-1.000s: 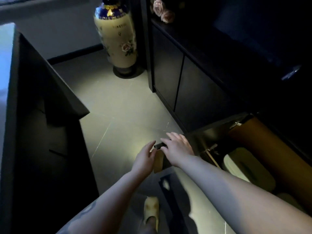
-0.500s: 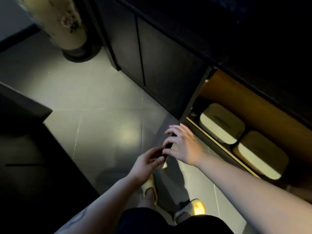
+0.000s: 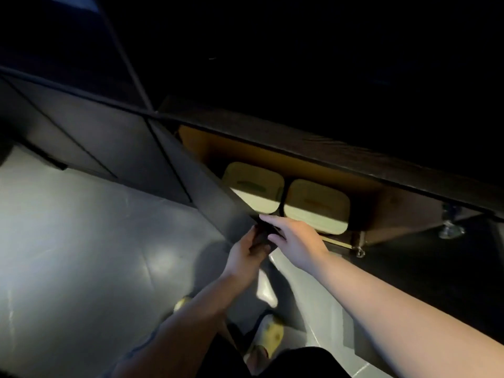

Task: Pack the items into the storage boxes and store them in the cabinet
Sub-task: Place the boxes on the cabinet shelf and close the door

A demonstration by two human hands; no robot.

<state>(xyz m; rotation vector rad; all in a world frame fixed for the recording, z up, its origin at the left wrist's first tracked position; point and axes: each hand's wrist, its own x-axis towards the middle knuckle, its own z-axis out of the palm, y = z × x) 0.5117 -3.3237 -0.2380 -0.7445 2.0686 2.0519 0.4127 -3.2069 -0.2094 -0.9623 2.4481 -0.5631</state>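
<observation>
Hands at the edge of a dark cabinet door (image 3: pixel 215 197), seen from my own head looking down. My left hand (image 3: pixel 245 257) curls round the door's free corner, fingers wrapped over the edge and gripping it. My right hand (image 3: pixel 297 238) lies on the same edge just beside the left, its fingers nearly straight and pointing left across the door's rim; whether they press or only rest there I cannot tell.

The door stands swung partly out from a low, dark cabinet (image 3: pixel 313 143) whose inside is lined in warm orange-brown. In the open compartment sit two pale cream storage boxes, lids on, side by side and almost touching: the left box (image 3: pixel 253 184) partly hidden behind the door, the right box (image 3: pixel 317 205) in plain sight just beyond my right hand.

Below me is a grey tiled floor (image 3: pixel 95 255) with a soft glare. My feet show at the bottom in yellow slippers (image 3: pixel 271 334). To the left run more closed cabinet doors (image 3: pixel 109 148).
</observation>
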